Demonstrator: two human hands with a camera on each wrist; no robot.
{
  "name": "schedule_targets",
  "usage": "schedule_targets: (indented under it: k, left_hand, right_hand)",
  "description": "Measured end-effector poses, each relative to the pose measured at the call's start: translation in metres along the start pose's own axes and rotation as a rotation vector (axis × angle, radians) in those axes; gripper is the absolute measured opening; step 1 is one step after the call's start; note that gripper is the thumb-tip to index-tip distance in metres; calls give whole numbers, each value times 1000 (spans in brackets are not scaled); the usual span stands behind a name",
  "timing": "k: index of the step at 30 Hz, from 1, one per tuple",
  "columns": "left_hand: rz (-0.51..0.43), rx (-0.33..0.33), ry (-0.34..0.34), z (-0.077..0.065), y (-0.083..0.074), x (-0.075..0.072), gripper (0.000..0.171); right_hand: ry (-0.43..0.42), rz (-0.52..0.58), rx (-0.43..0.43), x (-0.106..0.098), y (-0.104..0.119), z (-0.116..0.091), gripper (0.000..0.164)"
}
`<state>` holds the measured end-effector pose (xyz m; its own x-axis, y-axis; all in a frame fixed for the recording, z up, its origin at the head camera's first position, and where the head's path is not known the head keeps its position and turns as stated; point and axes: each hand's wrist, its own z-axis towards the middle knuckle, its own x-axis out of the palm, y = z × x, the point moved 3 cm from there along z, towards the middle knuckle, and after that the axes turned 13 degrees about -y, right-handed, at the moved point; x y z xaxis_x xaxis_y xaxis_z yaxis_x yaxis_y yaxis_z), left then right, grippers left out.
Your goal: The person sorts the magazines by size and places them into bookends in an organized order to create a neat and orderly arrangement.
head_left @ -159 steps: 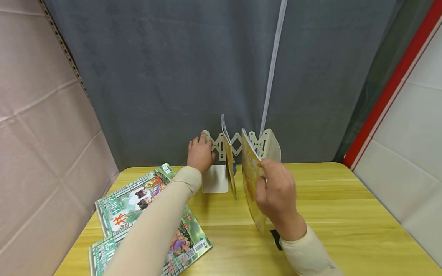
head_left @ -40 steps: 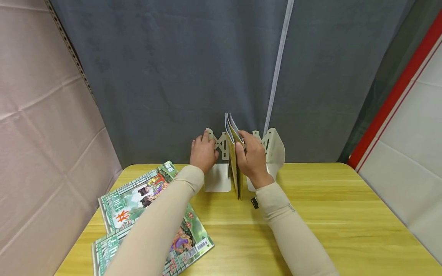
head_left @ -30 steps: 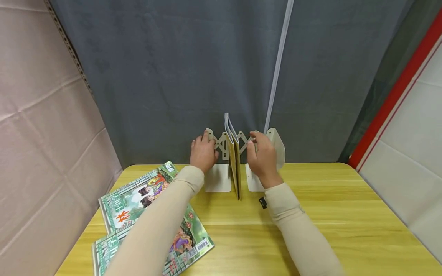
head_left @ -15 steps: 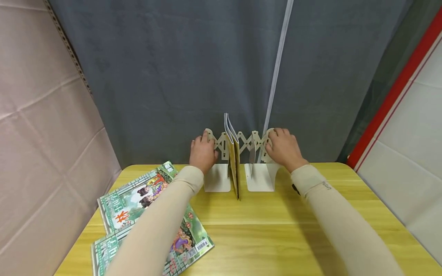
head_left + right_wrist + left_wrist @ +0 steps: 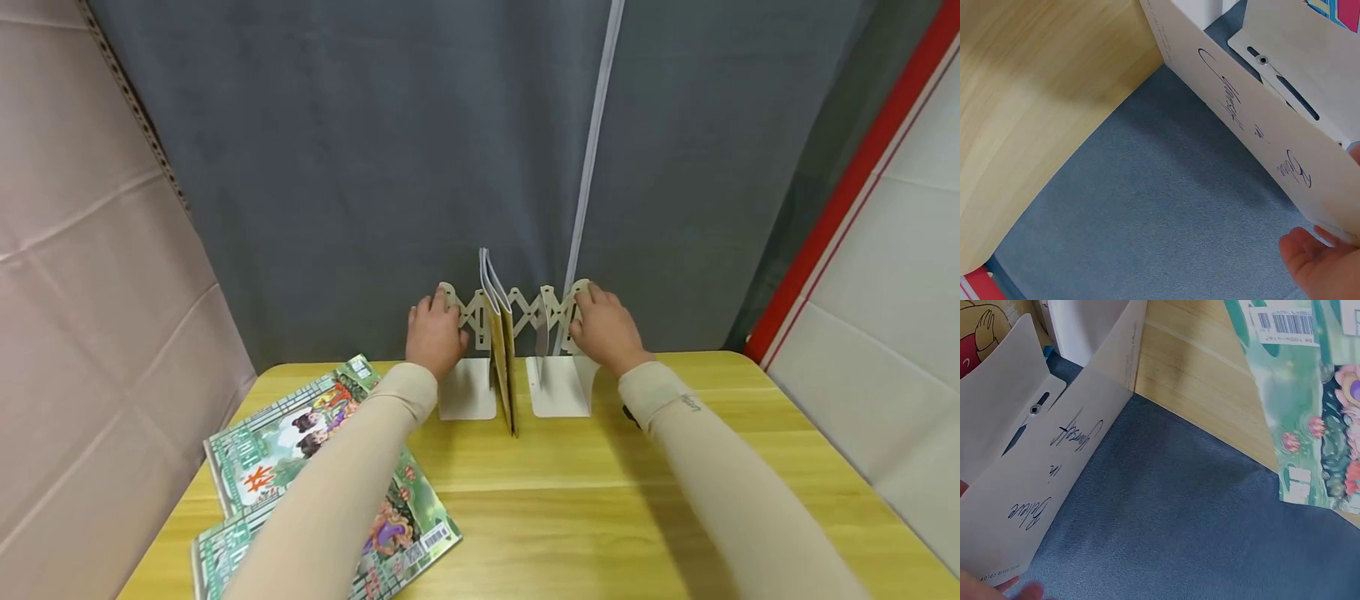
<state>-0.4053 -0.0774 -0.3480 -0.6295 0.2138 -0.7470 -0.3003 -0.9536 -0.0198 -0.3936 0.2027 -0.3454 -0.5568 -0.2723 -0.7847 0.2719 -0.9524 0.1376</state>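
Observation:
A white expandable bookend [image 5: 560,387] with a crisscross lattice stands near the table's back edge. Two thin yellow-covered books [image 5: 504,358] stand side by side left of its middle, slightly splayed at the top. My left hand [image 5: 435,333] grips the left end panel, its fingers over the top edge. At the other end, my right hand [image 5: 609,327] holds the right end panel the same way. Handwriting-style lettering shows on the outer panel [image 5: 1066,462] in the left wrist view. The right wrist view has the opposite panel [image 5: 1241,119], with fingertips at its edge.
Two green illustrated magazines [image 5: 285,454] lie overlapping on the wooden table [image 5: 525,542] at the left, partly under my left forearm. A grey-blue curtain [image 5: 375,167] hangs right behind the table. Pale cloth walls [image 5: 97,292] flank both sides.
My right hand set the second yellow book against the first, let it go, then moved right to take the bookend's right end panel. My left hand stayed on the left panel.

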Motion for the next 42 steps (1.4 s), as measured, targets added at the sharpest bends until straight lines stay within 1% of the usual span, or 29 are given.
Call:
schedule_targets:
  k: [4,6,9,12,14,15,17,20,24,26,29,32,35,37,39,42]
  left_hand:
    - [-3,-12,6,1,6,0,42]
    - [-36,-22,-4,-1,11,-1,42]
    - [-94,-13,-44,-9,16,-3,41]
    - [-138,31,-94,-22,19,-11,42]
    - [-159,87,-121,-32,21,-21,43]
    - [-167,120,-130,-38,22,-28,44]
    - [-176,181,-125,-54,26,-41,47]
    - [-157,249,-80,-80,35,-57,50]
    - [-98,274,29,-119,52,-77,54]
    - [-73,276,65,-137,62,-86,56]
    - [-57,260,90,-163,77,-99,60]
    - [-77,236,108,-189,84,-107,63]
    - [-117,205,103,-213,82,-115,64]
    - [-135,176,125,-226,78,-120,66]
    - [-152,140,164,-236,73,-123,69]
    - [-157,81,252,-247,67,-124,75]
  right_hand:
    - [-32,-11,-9,6,1,2,53]
    - [-46,-11,-19,10,4,3,55]
    - [-64,-16,-40,15,8,5,56]
    - [-80,-24,-52,18,12,6,56]
    - [-95,-28,-51,19,14,6,55]
    - [-97,-27,-46,19,15,6,56]
    - [-103,-25,-36,20,16,5,56]
    - [-105,-32,-30,19,17,5,56]
    - [-112,-33,-44,18,18,8,55]
    - [-117,-30,-48,18,18,10,55]
    - [-127,-21,-54,17,18,12,55]
    - [-129,-13,-56,16,18,13,54]
    - [-126,-9,-55,17,17,13,54]
    - [-129,-8,-54,17,17,13,53]
    - [-137,-10,-56,17,17,13,53]
    - [-145,-14,-61,17,19,13,52]
